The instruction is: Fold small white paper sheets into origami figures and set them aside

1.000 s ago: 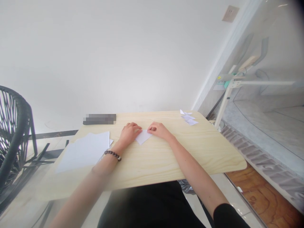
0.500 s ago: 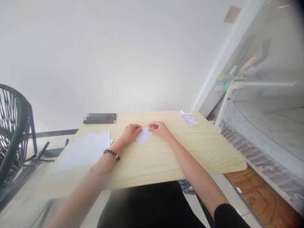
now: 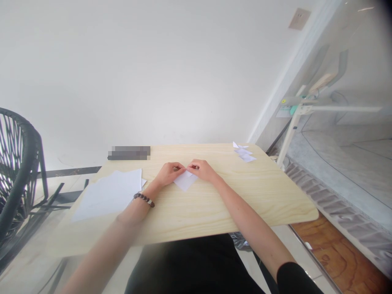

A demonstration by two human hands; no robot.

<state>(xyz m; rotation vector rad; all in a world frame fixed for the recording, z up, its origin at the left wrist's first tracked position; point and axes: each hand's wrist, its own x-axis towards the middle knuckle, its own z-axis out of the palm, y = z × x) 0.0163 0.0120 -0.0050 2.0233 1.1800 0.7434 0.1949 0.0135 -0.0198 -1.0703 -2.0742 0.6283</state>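
A small folded piece of white paper (image 3: 184,182) lies in the middle of the wooden table (image 3: 214,212), one corner pointing toward me. My left hand (image 3: 168,173) pinches its upper left edge between thumb and fingers. On the other side, my right hand (image 3: 202,169) grips the top edge, its fingertips almost meeting those of the left. The fingers cover the paper's far edge, so the fold there is partly hidden. A dark beaded bracelet (image 3: 143,198) circles my left wrist.
White paper sheets (image 3: 107,196) lie at the table's left. Several folded paper pieces (image 3: 244,153) sit at the far right corner. A dark, blurred-out object (image 3: 128,153) rests at the back left. A black woven chair (image 3: 21,163) stands left; a white metal frame (image 3: 289,136) stands right.
My right hand has shifted left and slightly nearer to me, bringing its fingertips close to my left hand's. A flap at the paper's top edge now shows folded. The paper has moved slightly toward me.
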